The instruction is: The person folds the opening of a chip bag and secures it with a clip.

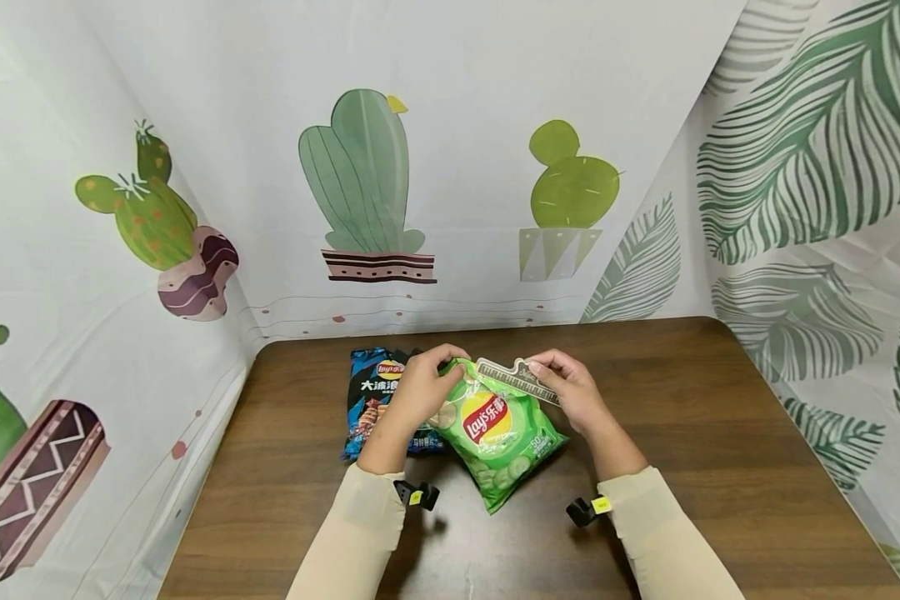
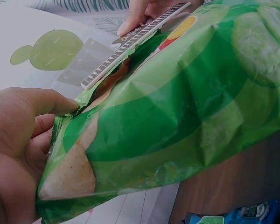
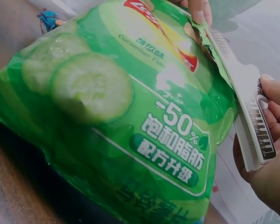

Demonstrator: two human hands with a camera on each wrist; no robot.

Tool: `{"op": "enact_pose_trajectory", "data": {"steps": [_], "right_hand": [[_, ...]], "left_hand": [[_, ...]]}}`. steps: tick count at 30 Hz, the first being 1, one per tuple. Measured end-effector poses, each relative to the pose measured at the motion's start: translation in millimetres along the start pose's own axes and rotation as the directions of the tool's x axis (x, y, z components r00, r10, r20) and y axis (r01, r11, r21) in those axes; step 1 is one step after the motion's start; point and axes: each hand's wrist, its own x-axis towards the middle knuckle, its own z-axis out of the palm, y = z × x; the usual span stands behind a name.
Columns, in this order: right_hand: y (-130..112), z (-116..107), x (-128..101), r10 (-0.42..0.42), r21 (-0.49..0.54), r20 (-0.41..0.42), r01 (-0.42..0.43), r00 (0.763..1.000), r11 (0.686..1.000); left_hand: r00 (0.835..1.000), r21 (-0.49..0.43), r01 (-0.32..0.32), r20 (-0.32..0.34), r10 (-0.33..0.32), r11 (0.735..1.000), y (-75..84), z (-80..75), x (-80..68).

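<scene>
A green Lay's cucumber-flavour chip bag (image 1: 498, 450) is held tilted above the table, its top edge parted in the left wrist view. My left hand (image 1: 423, 387) pinches the bag's upper left corner, with the thumb at the torn edge (image 2: 107, 88). A long bag clip (image 1: 512, 379) printed with piano keys lies along the bag's top edge. My right hand (image 1: 576, 390) grips this clip at its right end. In the right wrist view, the two long arms of the clip (image 3: 240, 77) stand slightly apart near the hand, beside the bag's edge.
A blue and black Lay's bag (image 1: 362, 400) lies flat on the brown wooden table (image 1: 682, 400), partly behind my left hand and forearm. White cloth with cactus and leaf prints (image 1: 465, 167) hangs behind the table and along its sides.
</scene>
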Motion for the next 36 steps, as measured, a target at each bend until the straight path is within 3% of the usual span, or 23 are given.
{"op": "enact_pose_trajectory", "data": {"steps": [24, 36], "right_hand": [[-1.4, 12.8, 1.1, -0.016, 0.010, -0.001, 0.016, 1.000, 1.000], [-1.6, 14.2, 1.0, -0.021, -0.014, 0.001, 0.021, 1.000, 1.000]], "left_hand": [[1.000, 0.002, 0.013, -0.019, -0.013, 1.000, -0.1, 0.1, 0.5], [0.997, 0.015, -0.063, -0.039, 0.063, 0.998, -1.8, -0.3, 2.1]]}}
